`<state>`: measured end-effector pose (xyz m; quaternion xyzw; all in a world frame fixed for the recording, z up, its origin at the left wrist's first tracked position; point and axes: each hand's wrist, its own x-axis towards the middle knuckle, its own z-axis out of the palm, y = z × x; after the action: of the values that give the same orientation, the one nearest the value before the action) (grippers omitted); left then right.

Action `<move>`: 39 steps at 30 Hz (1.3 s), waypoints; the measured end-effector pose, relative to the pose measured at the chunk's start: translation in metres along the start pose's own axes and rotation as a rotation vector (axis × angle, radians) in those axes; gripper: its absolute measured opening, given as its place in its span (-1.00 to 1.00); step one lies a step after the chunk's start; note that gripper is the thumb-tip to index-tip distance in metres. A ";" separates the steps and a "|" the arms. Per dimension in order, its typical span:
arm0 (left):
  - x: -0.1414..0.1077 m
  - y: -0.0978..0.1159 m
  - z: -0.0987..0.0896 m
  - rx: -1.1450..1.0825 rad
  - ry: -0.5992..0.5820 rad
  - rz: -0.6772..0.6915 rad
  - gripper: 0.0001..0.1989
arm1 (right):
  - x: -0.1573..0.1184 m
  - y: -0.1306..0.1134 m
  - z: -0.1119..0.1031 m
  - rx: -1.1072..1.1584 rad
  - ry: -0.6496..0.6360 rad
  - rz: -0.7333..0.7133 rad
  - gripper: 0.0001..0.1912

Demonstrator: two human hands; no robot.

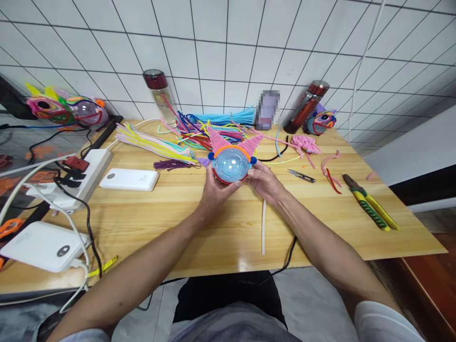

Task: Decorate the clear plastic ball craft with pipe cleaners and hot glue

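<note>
Between my two hands, above the wooden table, is a pipe-cleaner craft figure (232,165) with a clear round dome. It has pink pointed ears, an orange band, a red lower edge and blue balls at its sides. My left hand (216,187) grips its left and lower edge. Closed on its right edge is my right hand (264,183), the thumb at the rim. A purple piece (204,162) shows beside my left fingers; whether it joins the figure I cannot tell. A white strip (264,228) lies below my right hand.
Pipe cleaners (213,128) lie in bundles behind the figure. Thread snips (301,176) and pliers (370,202) rest to the right. Leftward are a power bank (129,179), a power strip (83,178) and loose cables. Two bottles (307,108) stand near the tiled wall.
</note>
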<state>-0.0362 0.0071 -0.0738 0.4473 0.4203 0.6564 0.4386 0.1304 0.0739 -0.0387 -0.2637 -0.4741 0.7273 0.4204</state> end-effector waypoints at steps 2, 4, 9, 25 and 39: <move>0.000 0.000 0.000 -0.002 0.000 0.001 0.17 | 0.000 0.000 0.001 0.002 0.001 -0.003 -0.46; 0.001 0.000 0.000 0.001 0.002 0.005 0.19 | -0.001 0.000 0.001 0.008 0.003 -0.003 -0.47; 0.000 0.008 -0.002 -0.007 -0.041 0.000 0.11 | 0.001 -0.001 -0.002 0.020 0.019 0.012 -0.50; 0.010 0.013 -0.009 -0.344 0.024 -0.247 -0.23 | 0.002 -0.008 -0.011 -0.013 -0.007 0.021 -0.56; 0.012 0.014 -0.009 -0.361 0.038 -0.268 -0.33 | 0.003 -0.008 -0.015 -0.037 0.006 0.018 -0.57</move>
<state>-0.0504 0.0134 -0.0608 0.2893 0.3599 0.6649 0.5870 0.1435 0.0850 -0.0379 -0.2776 -0.4840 0.7214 0.4103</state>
